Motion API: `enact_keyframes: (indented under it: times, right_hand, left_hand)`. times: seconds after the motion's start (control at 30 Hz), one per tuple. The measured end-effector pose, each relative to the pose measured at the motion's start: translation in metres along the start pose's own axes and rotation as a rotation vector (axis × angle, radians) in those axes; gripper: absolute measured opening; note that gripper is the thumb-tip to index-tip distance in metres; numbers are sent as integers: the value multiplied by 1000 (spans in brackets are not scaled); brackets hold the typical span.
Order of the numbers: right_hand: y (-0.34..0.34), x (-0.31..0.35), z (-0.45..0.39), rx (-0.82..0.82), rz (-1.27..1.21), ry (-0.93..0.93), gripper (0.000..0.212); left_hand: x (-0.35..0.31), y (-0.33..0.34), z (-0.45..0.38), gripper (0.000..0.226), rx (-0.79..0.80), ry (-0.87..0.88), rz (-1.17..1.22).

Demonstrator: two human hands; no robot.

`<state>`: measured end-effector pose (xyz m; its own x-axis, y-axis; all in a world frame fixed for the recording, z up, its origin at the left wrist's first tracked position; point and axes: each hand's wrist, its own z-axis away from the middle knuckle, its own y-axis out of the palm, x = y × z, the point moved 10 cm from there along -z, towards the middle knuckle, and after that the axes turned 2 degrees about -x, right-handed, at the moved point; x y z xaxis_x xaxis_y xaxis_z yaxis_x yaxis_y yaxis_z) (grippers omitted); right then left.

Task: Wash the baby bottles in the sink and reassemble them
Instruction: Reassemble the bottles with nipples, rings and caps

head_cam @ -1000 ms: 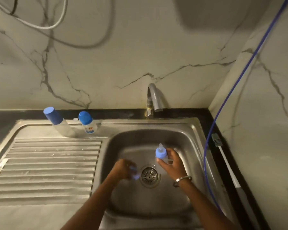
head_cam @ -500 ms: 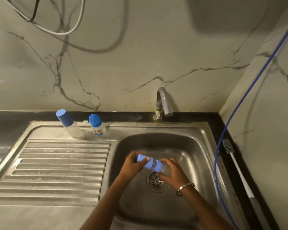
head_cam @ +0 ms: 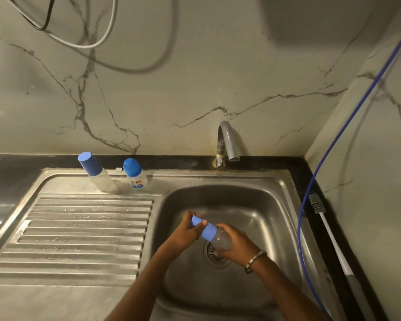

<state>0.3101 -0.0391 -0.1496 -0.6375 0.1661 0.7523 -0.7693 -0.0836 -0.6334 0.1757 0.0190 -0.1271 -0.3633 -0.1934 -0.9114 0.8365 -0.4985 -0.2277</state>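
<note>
Hands met over the sink basin (head_cam: 259, 205), above its drain (head_cam: 215, 253): the left hand (head_cam: 185, 232) gripped the blue cap (head_cam: 205, 229) while the right hand (head_cam: 235, 247) curled round the clear baby bottle (head_cam: 221, 239), held tilted. Two capped bottles, one tall (head_cam: 95, 172) and one short (head_cam: 134, 173), stood at the drainboard's back edge. A bottle brush (head_cam: 326, 228) lay along the counter's right edge.

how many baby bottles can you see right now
3. One capped bottle is held in both hands over the sink basin; two capped bottles stand at the back of the drainboard. More may be out of view.
</note>
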Motion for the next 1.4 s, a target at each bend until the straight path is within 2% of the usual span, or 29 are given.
enact_keyframes:
  times: [0.33, 0.43, 0.57, 0.67, 0.77, 0.83, 1.0, 1.1, 1.13, 1.27, 1.4]
  right_hand:
    - [15, 0, 2, -31, 14, 35, 58]
    - [14, 8, 3, -77, 8, 24, 54]
    - [2, 46, -7, -203, -115, -58, 56]
    - [1, 89, -20, -286, -139, -165, 57]
    - [20, 127, -42, -290, -83, -211, 54]
    - [34, 141, -57, -288, -67, -175, 54]
    - [94, 197, -90, -138, -201, -212, 38]
    - [133, 225, -110, -70, -157, -158, 56]
    - [141, 236, -116, -70, -166, -157, 56]
    - [175, 291, -141, -79, -230, -206, 33]
    - [212, 324, -175, -44, -246, -194, 40]
  left_hand:
    - [-4, 1, 0, 16, 19, 62, -24]
    - [-3, -4, 2, 22, 8, 83, 6]
    - [-11, -30, 14, 47, -208, 143, 288]
    - [-14, -52, 27, 46, -353, 170, 427]
    - [-18, -86, 39, 49, -416, 245, 362]
    - [-20, -112, 45, 54, -456, 270, 270]
    - [-6, -192, 61, 47, -612, 264, 91]
    - [10, -242, 68, 41, -714, 237, 59]
    - [13, -256, 70, 41, -735, 233, 53]
    - [31, -314, 73, 40, -793, 213, 32]
    - [46, -368, 66, 39, -844, 179, 28]
